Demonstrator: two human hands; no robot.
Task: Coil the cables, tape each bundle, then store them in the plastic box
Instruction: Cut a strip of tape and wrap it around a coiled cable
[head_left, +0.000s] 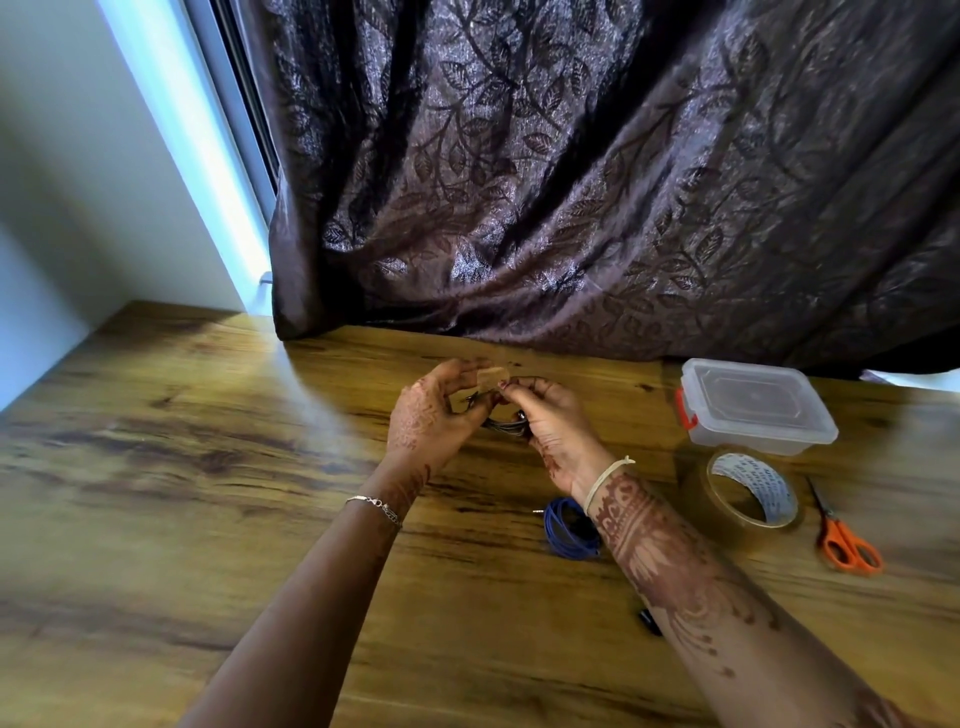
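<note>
Both hands are raised over the middle of the wooden table (182, 467) around a small coil of dark cable (503, 426). My left hand (434, 415) pinches a short piece of brown tape (492, 375) above the coil. My right hand (553, 423) grips the coil, with its fingertips at the tape's other edge. A coiled blue cable (569, 527) lies on the table under my right wrist. At the right stands the clear plastic box (756, 408), lid shut, with an orange latch. A roll of clear tape (750, 491) lies in front of it.
Orange-handled scissors (844, 540) lie right of the tape roll. A small black object (649, 621) shows beside my right forearm. A dark leaf-patterned curtain (597, 182) hangs along the table's far edge, and a pale wall (78, 182) borders the left.
</note>
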